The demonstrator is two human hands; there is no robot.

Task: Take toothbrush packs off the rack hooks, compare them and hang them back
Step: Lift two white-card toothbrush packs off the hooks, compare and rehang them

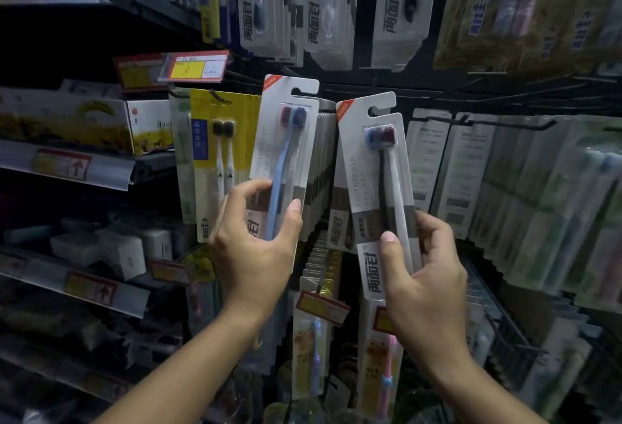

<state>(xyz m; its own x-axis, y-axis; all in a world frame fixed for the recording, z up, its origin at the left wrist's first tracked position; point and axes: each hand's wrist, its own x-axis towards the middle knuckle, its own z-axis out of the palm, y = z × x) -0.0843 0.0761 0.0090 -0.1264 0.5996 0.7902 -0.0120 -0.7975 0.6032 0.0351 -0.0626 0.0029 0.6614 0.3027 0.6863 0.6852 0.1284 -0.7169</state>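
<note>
My left hand (255, 241) grips the lower part of a grey toothbrush pack (286, 140) that shows a blue brush handle. My right hand (427, 272) holds a second grey pack (377, 167) with a black and a white handle. Both packs are upright, side by side and off their hooks, in front of a row of matching packs (323, 167) that hangs on the rack. The hook slots at both packs' tops are free. An empty black hook (457, 90) juts out to the upper right.
Yellow toothbrush packs (218, 154) hang just left of my left hand. Pale green packs (511, 194) fill hooks at the right. Children's brush packs (313, 349) hang below. Shelves with boxes and price rails (67, 167) run along the left. A price tag (195, 66) sticks out above.
</note>
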